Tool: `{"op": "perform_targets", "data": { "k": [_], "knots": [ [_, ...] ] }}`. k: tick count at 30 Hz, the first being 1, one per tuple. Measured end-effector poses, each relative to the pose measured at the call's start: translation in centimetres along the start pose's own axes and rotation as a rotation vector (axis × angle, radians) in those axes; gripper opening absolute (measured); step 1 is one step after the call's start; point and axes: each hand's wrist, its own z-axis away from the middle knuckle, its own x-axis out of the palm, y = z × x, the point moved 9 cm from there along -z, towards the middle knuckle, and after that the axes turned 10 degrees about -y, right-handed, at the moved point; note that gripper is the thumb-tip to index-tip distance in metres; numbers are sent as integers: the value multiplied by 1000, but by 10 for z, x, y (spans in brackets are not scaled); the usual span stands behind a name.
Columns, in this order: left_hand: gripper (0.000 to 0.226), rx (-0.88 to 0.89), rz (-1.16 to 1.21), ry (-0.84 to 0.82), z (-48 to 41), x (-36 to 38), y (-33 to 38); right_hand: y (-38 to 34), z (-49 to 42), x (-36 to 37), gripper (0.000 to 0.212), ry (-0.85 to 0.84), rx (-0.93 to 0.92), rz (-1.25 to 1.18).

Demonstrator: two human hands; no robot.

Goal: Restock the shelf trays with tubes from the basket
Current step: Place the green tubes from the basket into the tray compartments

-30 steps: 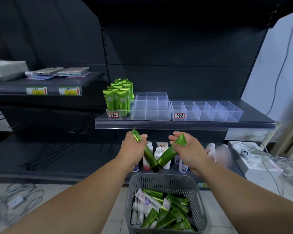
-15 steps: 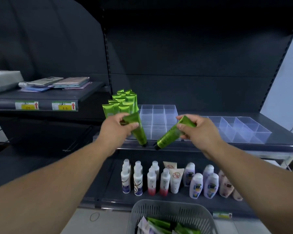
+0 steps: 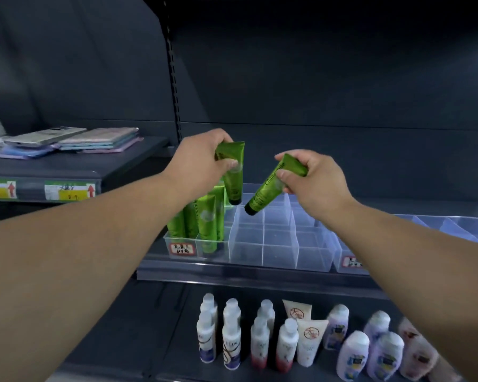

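Note:
My left hand [image 3: 202, 158] grips a green tube [image 3: 232, 175] near its flat end, cap pointing down over the back of the clear divided tray [image 3: 279, 244]. My right hand [image 3: 312, 177] pinches a second green tube [image 3: 271, 186], tilted with its dark cap low and to the left above an empty compartment. Several green tubes [image 3: 199, 219] stand upright in the tray's left compartments. The basket is out of view.
A second clear tray [image 3: 436, 227] sits to the right on the same shelf. Bottles and white tubes [image 3: 287, 340] stand on the lower shelf. The left shelf [image 3: 66, 166] holds flat phones or cases, with price labels on its edge.
Both hands rose from the basket to the shelf, each carrying a green tube, and now hang over the tray. The view moved up and closer, so the basket dropped out of sight.

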Motion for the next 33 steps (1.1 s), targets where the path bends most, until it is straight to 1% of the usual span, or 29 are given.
{"op": "perform_targets", "data": {
  "k": [7, 14, 20, 23, 29, 31, 33],
  "knots": [
    [16, -5, -146, -14, -39, -6, -16, 4, -37, 24, 23, -24, -46, 86],
    [16, -104, -280, -172, -61, 11, -49, 16, -70, 52, 18, -122, 6, 75],
    [31, -128, -374, -317, -65, 25, -62, 25, -90, 78, 17, -175, 46, 58],
    [27, -132, -373, -356, -66, 26, -67, 28, -94, 91, 17, -235, 58, 125],
    [23, -122, -445, -415, -65, 36, -77, 37, -97, 121, 30, -375, 79, 315],
    [21, -117, -442, -408, -64, 37, -79, 37, -98, 126, 32, -387, 67, 339],
    [18, -110, -422, -391, -64, 35, -80, 39, -98, 125, 32, -366, 62, 326]
  ]
}}
